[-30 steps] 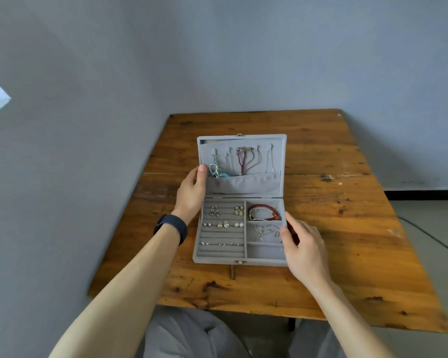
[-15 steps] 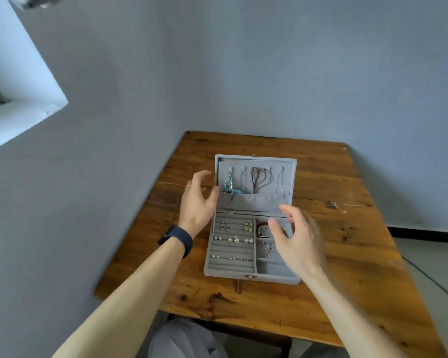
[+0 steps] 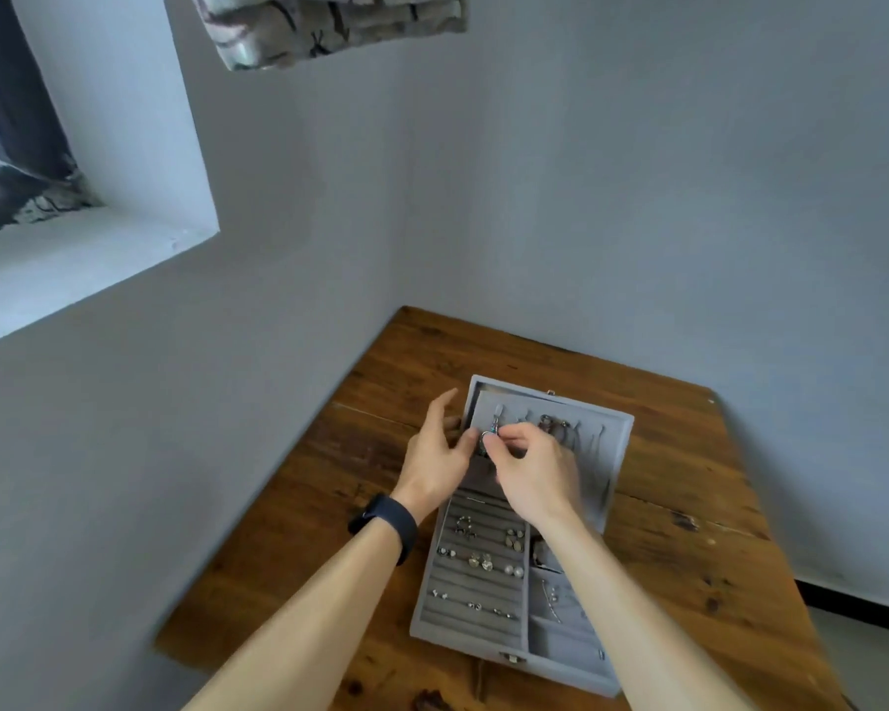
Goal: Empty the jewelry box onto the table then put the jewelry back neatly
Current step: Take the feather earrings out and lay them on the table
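jewelry box (image 3: 465, 639): open on the wooden table (image 3: 689, 556), at 5 o'clock in the view; the right forearm covers its 3 o'clock wall.
lid (image 3: 609, 454): stands upright at the 12 o'clock side of the box; both hands hide much of its lower half.
right hand (image 3: 535, 469): in front of the lid, fingers curled, thumb and forefinger pinching the pendant.
pendant (image 3: 488, 436): silver with a teal speck, hanging at the lid's 10 o'clock corner; it is blurred and partly under fingertips, so its shape is unclear.
left hand (image 3: 429, 456): at the lid's 9 o'clock edge, fingers straight and spread, thumb tip touching that edge just beside the pendant; the lower fingertips vanish behind the edge.
hanging chains (image 3: 560, 428): on the lid toward 1 o'clock, too smeared to count.
earrings (image 3: 483, 560): small pairs and studs in the padded rows of the base's 9 o'clock half.
thin chain (image 3: 553, 597): in a 3 o'clock compartment; the compartment beyond it lies almost wholly under the forearm.
wristband (image 3: 383, 526): black, on the left wrist.
cloth (image 3: 329, 28): patterned, at 12 o'clock, cut off by the top edge.
window recess (image 3: 124, 238): at 10 o'clock, cut off by the left edge.
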{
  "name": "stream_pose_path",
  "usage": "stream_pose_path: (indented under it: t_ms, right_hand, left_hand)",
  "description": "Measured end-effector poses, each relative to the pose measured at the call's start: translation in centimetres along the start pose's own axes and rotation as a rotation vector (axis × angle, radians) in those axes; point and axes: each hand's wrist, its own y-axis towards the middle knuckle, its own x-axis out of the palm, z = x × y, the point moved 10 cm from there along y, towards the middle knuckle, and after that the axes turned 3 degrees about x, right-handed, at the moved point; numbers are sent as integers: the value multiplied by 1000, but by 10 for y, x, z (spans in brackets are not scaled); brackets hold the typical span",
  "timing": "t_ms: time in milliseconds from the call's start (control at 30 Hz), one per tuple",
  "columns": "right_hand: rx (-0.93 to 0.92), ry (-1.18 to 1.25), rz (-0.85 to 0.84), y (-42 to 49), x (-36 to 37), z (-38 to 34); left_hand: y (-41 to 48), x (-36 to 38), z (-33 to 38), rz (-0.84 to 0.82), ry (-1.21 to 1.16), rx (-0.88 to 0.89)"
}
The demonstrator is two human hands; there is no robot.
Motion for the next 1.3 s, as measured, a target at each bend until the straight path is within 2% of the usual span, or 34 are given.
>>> stream_pose_path:
  t_ms: [233,500,700,867,1133,1300]
  right_hand:
    - [40,-24,94,9,-1,-5]
    - [-15,229,201,7,-17,-2]
    - [-96,188,344,1,-41,-8]
    - [-107,430,333,-20,-62,-6]
    - [174,746,232,-67,-50,72]
    - [275,818,212,-93,-51,108]
  left_hand:
    - [11,-7,2,-11,-13,66]
    - [4,-3,3,7,-18,131]
    - [-5,-2,23,90,163,240]
    - [-14,-2,41,173,354,301]
    - [-14,1,49,267,519,109]
    - [-13,9,50,257,616,44]
